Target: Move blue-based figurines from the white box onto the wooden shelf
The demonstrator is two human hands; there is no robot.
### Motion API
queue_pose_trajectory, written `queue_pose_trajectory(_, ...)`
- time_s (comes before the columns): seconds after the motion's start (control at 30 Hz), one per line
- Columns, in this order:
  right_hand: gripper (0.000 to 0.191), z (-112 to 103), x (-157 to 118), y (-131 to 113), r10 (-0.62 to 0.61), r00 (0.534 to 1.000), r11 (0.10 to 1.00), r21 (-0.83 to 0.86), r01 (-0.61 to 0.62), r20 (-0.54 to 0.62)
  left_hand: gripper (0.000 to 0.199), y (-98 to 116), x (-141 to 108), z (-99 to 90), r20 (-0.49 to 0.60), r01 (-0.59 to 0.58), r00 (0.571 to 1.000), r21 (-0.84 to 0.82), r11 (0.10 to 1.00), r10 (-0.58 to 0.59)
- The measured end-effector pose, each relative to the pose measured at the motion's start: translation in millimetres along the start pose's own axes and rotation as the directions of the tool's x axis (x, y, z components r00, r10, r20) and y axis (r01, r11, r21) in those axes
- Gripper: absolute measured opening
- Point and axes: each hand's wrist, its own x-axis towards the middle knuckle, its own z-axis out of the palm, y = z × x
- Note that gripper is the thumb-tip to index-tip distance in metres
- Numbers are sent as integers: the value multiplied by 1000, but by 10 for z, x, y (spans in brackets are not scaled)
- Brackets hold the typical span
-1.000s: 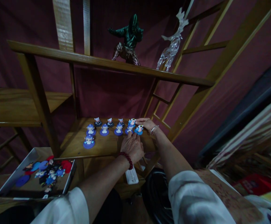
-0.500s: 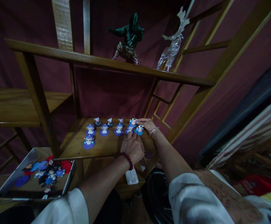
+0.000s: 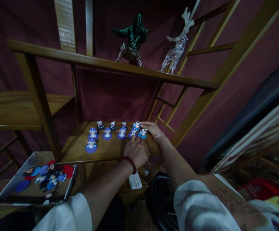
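Small toy figurines on round bases stand in rows on a wooden shelf (image 3: 115, 149). My left hand (image 3: 136, 150) reaches from the front, its fingers bent down and closed at the base of a purple-based figurine (image 3: 133, 131). My right hand (image 3: 153, 129) comes from the right with fingers stretched out, their tips against a blue-based figurine (image 3: 136, 125) in the back row. A second blue-based figurine (image 3: 143, 132) stands just below those fingers. To the left are more purple-based figurines (image 3: 107, 133) and several dark-based figurines (image 3: 113, 125) behind them.
A shallow box (image 3: 3, 194) of loose figurines and colored bases sits at lower left. On the upper shelf board (image 3: 93, 62) are a dark green statue (image 3: 133, 40) and a clear deer ornament (image 3: 177, 43). A slanted wooden post (image 3: 197, 106) borders the right side.
Almost nothing differs. Both hands stay at the same figurines, and the view has shifted very slightly.
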Motion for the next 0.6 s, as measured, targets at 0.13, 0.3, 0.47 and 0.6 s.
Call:
queue_pose_trajectory(0.13,18,-19,-85,18,-15,999,999,47,16,-30,26,-7,-9,9,18,8,1000,-1,1000,-8)
queue_pose_trajectory(0.3,13,-43,-243,66,-21,995,998,58,26,-95,23,5,-29,2,-24,10,1000,-17,1000,-10)
queue_pose_trajectory(0.47,17,-37,-429,59,-4,993,1000,5,5,-120,23,7,-24,-9,-18,12,1000,2,1000,-11)
queue_pose_trajectory(0.6,19,-12,-534,37,-22,994,999,-38,18,-104,22,-11,-7,-3,24,3,1000,12,1000,-3)
